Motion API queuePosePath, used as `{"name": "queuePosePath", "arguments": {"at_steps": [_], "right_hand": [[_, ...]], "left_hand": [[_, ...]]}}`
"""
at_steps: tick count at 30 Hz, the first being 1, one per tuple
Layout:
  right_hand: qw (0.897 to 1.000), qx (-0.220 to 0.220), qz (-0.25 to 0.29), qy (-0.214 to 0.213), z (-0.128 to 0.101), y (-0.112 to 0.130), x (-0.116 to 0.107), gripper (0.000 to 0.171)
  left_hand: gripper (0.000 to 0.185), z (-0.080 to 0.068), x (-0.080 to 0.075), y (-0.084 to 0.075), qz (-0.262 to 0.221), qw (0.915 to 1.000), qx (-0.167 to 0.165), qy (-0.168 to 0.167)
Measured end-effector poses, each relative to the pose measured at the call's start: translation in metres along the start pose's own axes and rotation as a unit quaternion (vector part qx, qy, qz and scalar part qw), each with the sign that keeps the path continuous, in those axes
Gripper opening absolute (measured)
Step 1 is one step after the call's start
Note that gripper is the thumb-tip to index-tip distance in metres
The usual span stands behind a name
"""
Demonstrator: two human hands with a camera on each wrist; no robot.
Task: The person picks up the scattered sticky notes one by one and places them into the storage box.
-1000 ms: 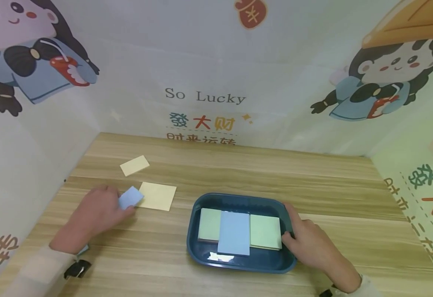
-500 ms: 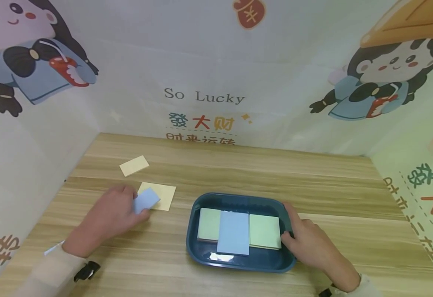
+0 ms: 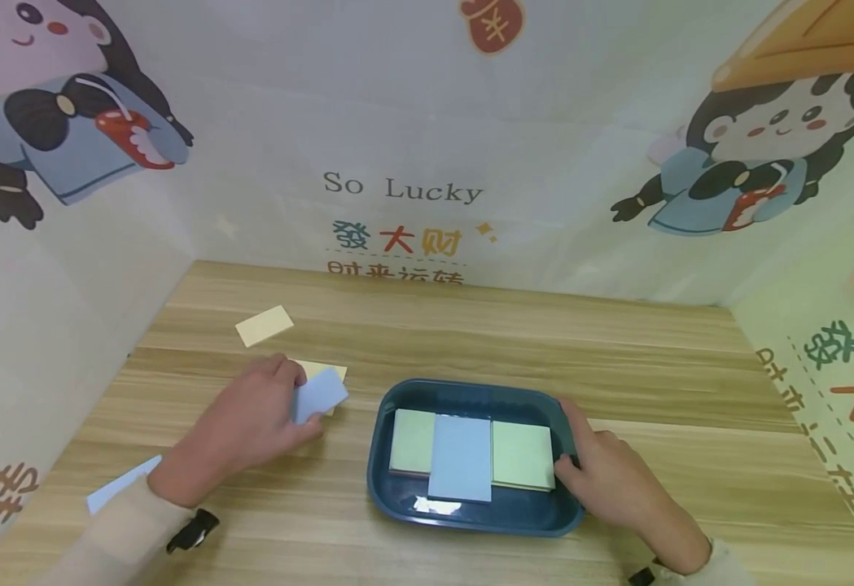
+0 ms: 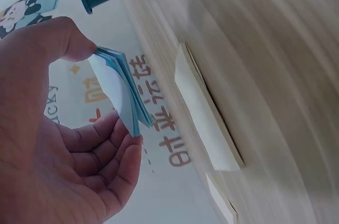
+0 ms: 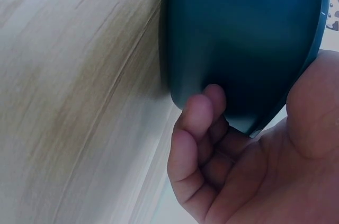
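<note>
My left hand pinches a small pad of blue sticky notes between thumb and fingers. In the left wrist view the blue pad is seen edge-on, its sheets fanned a little, above the wood. Behind it in the head view, a larger yellow sticky-note pad lies partly covered. My right hand grips the right end of a dark blue tray, thumb over the rim. Inside the tray are a left green pad, a blue pad and a right green pad, side by side.
A small yellow pad lies farther back on the wooden table. Another blue pad is partly hidden by the left sleeve. Printed cloth walls stand at the back and both sides.
My left hand has moved right with the small blue pad, now over the larger yellow pad. The other blue pad by the sleeve has come more into view. My right hand and the tray stay put.
</note>
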State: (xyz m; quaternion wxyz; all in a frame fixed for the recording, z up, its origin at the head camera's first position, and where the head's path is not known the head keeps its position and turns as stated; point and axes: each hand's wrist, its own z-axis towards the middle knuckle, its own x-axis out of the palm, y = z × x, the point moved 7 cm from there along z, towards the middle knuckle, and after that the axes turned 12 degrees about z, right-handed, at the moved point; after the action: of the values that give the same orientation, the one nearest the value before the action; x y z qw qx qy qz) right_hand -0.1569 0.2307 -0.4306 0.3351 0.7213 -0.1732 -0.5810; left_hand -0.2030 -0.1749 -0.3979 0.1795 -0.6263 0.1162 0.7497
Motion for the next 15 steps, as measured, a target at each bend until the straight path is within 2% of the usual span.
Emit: {"name": "queuePosePath", "arguments": {"at_steps": [10, 15], "right_hand": [[1.000, 0.002, 0.003, 0.001, 0.000, -0.001, 0.001, 0.076], [1.000, -0.005, 0.003, 0.000, 0.000, 0.000, 0.001, 0.076]], "left_hand": [[0.047, 0.011, -0.003, -0.026, 0.006, 0.9997, 0.024, -0.002], [0.051, 0.015, -0.006, -0.040, -0.004, 0.9994, 0.034, 0.006]]}}
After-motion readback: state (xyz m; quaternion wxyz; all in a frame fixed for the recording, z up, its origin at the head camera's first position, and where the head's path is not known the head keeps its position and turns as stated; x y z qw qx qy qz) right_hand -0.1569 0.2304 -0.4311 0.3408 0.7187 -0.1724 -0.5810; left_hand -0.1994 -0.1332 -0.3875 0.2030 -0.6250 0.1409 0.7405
